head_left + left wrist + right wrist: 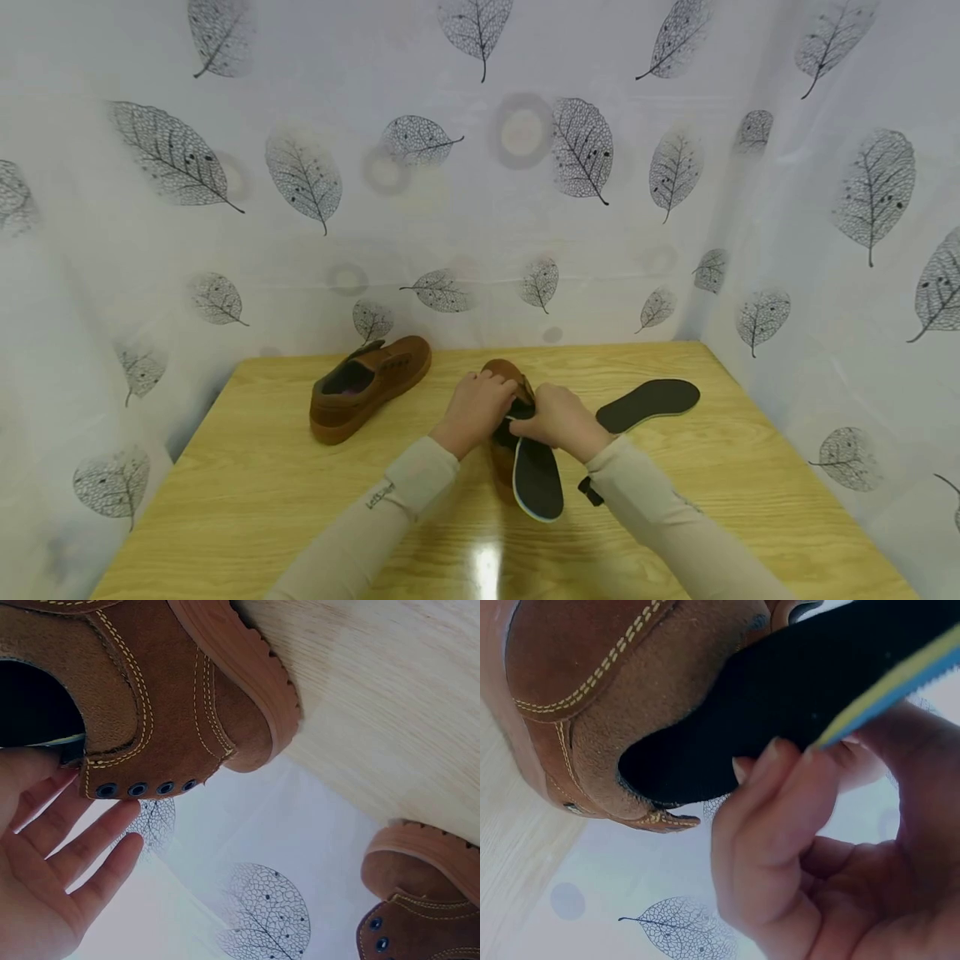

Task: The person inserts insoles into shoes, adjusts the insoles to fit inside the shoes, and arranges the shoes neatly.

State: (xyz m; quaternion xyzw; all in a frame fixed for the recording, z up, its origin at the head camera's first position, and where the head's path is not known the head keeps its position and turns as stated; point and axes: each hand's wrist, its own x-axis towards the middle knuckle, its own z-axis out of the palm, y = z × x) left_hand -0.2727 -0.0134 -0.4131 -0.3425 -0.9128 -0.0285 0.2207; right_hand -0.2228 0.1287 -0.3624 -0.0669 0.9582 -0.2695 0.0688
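A brown leather shoe (504, 477) with yellow stitching sits on the table between both hands, its toe pointing away. My left hand (477, 410) grips the edge of its opening; in the left wrist view the thumb is at the opening and the fingers lie by the eyelets of the shoe (161, 697). A black insole (538, 487) with a yellow and blue edge is pinched between thumb and fingers of my right hand (561, 421). One end of the insole (810, 675) reaches into the shoe's opening; the other sticks out towards me, tilted. Its inner tip is hidden.
Another brown shoe (386, 387) stands at the back left of the wooden table (247, 500). A second black insole (660, 398) lies flat behind my right hand. A white curtain (480, 225) with leaf prints hangs behind the table and along its sides.
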